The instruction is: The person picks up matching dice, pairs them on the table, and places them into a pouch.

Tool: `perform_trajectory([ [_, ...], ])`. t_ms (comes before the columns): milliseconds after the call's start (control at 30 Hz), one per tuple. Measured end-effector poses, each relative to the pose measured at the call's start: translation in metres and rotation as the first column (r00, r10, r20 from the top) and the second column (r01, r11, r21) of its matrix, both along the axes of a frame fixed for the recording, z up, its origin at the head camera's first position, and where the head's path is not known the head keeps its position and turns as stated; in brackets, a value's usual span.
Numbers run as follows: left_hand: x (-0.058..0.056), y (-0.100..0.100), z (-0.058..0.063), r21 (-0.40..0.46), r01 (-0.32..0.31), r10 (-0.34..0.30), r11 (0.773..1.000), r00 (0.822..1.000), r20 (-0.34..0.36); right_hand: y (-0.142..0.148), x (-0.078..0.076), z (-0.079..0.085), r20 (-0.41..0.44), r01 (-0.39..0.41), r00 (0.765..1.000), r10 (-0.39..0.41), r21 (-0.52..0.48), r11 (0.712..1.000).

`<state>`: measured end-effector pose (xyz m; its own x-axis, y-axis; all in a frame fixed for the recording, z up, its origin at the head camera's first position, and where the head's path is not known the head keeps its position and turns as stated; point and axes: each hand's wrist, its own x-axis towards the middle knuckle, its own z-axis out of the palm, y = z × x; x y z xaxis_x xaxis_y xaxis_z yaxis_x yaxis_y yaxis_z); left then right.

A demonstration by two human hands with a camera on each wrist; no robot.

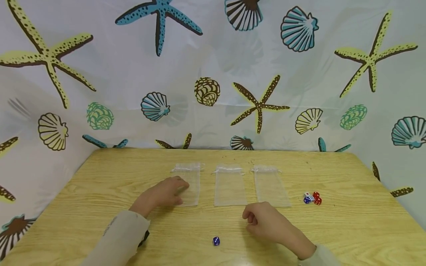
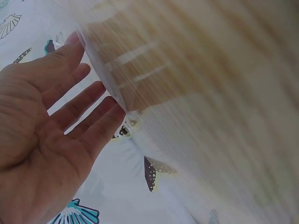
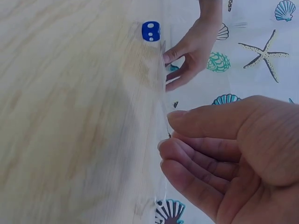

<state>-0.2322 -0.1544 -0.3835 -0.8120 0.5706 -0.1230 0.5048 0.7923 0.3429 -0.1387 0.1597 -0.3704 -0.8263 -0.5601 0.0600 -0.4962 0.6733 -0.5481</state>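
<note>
A sheer white drawstring pouch [image 1: 193, 188] lies flat on the table at left, with the left hand [image 1: 170, 190] over its left side. In the left wrist view the fingers [image 2: 100, 123] of that hand are spread and relaxed, their tips right at the pouch. Two more sheer pouches, the middle one [image 1: 229, 188] and the right one [image 1: 270, 186], lie in a row beside it. The right hand [image 1: 264, 223], loosely curled and holding nothing, is just in front of the middle and right pouches. To its left sits a blue die [image 1: 216, 241] with white dots.
Several small dice [image 1: 312, 198], red, blue and white, are clustered to the right of the pouches. The wooden table [image 1: 110, 177] ends at a white cloth [image 1: 196, 125] printed with shells and starfish, hanging behind it and along both sides.
</note>
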Motion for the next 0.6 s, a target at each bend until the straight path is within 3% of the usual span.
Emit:
perform_trajectory([
  [400,0.000,0.000,-0.001,0.005,0.004,-0.004,1.000,1.000,0.001,0.038,-0.001,-0.003,-0.011,0.102,0.995,-0.102,0.020,0.995],
  [600,-0.001,-0.001,-0.002,-0.003,0.006,-0.006,1.000,1.000,-0.007,0.061,0.000,-0.003,0.024,0.172,0.985,-0.173,0.029,0.985],
])
